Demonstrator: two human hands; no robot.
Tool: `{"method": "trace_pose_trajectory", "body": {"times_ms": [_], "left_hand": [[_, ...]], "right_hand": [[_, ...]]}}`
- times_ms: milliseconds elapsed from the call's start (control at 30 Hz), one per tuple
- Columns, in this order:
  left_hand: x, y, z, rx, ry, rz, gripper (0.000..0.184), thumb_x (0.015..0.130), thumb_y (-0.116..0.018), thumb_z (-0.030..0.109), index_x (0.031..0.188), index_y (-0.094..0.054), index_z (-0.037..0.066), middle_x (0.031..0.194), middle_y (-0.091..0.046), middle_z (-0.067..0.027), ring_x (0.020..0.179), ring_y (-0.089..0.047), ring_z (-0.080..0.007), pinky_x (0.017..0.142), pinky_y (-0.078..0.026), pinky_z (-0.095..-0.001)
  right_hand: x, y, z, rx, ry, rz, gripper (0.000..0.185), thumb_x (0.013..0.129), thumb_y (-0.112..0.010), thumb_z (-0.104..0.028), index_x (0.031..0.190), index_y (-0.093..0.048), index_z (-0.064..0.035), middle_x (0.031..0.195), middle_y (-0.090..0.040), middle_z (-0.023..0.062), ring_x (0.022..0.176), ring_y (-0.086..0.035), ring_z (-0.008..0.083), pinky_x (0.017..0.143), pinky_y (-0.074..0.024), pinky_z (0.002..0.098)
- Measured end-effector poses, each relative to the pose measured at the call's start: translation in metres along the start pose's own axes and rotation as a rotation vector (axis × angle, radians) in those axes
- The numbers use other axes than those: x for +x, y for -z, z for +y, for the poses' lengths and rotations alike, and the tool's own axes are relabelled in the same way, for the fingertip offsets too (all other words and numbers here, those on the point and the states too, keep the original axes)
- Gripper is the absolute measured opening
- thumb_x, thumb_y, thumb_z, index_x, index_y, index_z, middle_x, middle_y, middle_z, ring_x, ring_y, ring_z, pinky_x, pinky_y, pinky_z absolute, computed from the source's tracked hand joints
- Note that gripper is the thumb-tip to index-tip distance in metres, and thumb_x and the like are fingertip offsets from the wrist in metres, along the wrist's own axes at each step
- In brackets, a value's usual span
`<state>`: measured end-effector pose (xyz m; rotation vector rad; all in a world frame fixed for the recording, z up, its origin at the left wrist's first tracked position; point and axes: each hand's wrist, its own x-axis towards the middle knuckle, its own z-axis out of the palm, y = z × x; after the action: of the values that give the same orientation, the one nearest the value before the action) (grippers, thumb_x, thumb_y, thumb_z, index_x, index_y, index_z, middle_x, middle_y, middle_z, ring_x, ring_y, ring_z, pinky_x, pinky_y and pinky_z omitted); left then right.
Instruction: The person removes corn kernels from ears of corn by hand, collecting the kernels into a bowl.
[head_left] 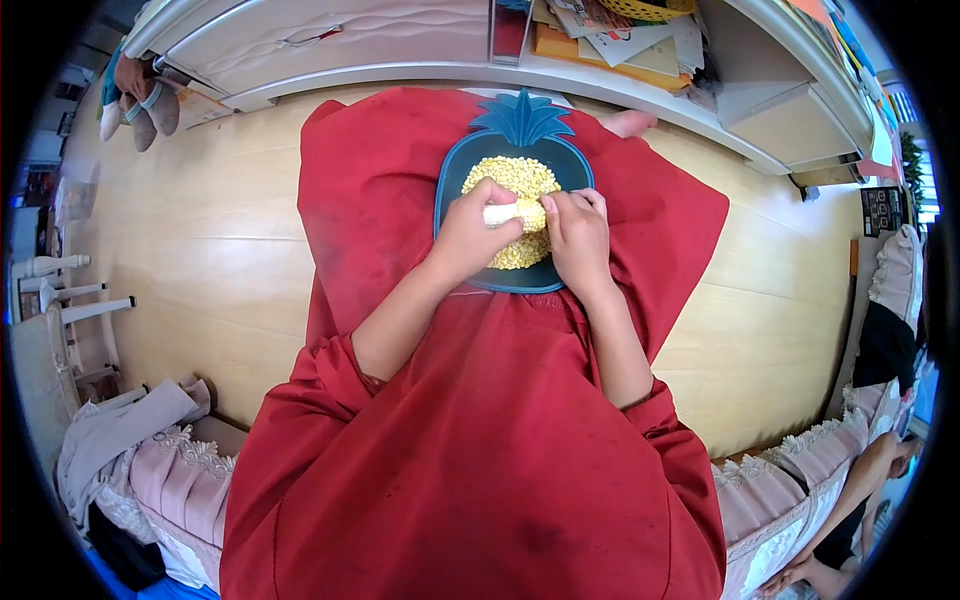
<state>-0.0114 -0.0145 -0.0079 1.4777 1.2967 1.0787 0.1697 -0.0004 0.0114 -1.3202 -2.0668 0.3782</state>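
A dark teal pineapple-shaped tray (447, 200) rests on the lap over red cloth, with its leafy end pointing away. Loose yellow corn kernels (515, 172) are heaped in it. Above the heap, my left hand (474, 232) is closed round the pale, bare end of a corn cob (500, 215). My right hand (580, 235) has its fingers bent against the cob's other end, where yellow kernels show. The fingertips of both hands are close together on the cob.
A white cabinet (380, 55) with papers (635, 45) on an open shelf stands ahead. Pale wooden floor (220, 230) lies on both sides. Pink lace-edged seating (180, 485) is behind. Another person's arm (850, 500) shows at the lower right.
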Motion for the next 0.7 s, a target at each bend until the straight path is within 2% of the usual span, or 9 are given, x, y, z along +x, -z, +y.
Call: {"method": "trace_pose_trajectory", "body": {"times_ms": [100,400,500,600,700], "left_hand": [[0.000,0.002,0.007,0.050,0.075,-0.024,0.031,0.076,-0.072,0.016,0.097,-0.056,-0.002,0.092,-0.067,-0.0178,0.087,-0.068,-0.0271,0.077,-0.052,-0.0343],[0.000,0.000,-0.007,0.002,0.020,-0.093,0.035,0.079,-0.069,0.016,0.103,-0.051,-0.003,0.099,-0.065,-0.0178,0.092,-0.065,-0.0263,0.080,-0.051,-0.0340],[0.000,0.001,-0.003,-0.034,0.038,-0.121,0.040,0.082,-0.073,0.022,0.104,-0.049,-0.002,0.097,-0.064,-0.0163,0.092,-0.064,-0.0232,0.080,-0.050,-0.0339],[0.000,0.002,0.012,0.013,0.061,-0.166,0.035,0.089,-0.072,0.025,0.103,-0.051,0.001,0.098,-0.061,-0.0083,0.091,-0.060,-0.0150,0.081,-0.049,-0.0293],[0.003,0.003,0.013,-0.101,0.280,-0.204,0.035,0.092,-0.069,0.030,0.102,-0.049,0.002,0.094,-0.059,-0.0060,0.085,-0.058,-0.0107,0.073,-0.048,-0.0261]], "right_hand": [[0.000,0.001,-0.002,-0.025,0.009,-0.015,0.016,0.094,-0.055,-0.014,0.085,-0.063,-0.0029,0.071,-0.059,0.0178,0.073,-0.058,0.0344,0.086,-0.0418,0.0427],[-0.001,0.000,-0.001,-0.034,0.009,0.010,0.017,0.095,-0.054,-0.012,0.084,-0.063,-0.0021,0.071,-0.060,0.0179,0.074,-0.058,0.0344,0.086,-0.0421,0.0432],[-0.001,-0.001,0.000,-0.012,0.002,0.041,0.017,0.095,-0.054,-0.012,0.084,-0.063,-0.0017,0.072,-0.060,0.0182,0.074,-0.058,0.0346,0.086,-0.0424,0.0434],[-0.001,-0.002,0.001,0.005,0.001,0.057,0.017,0.094,-0.054,-0.012,0.085,-0.063,-0.0012,0.072,-0.060,0.0186,0.074,-0.059,0.0348,0.086,-0.0427,0.0434],[0.000,0.000,-0.001,0.002,-0.003,0.043,0.017,0.094,-0.054,-0.011,0.085,-0.063,-0.0009,0.072,-0.060,0.0189,0.074,-0.059,0.0349,0.086,-0.0428,0.0434]]}}
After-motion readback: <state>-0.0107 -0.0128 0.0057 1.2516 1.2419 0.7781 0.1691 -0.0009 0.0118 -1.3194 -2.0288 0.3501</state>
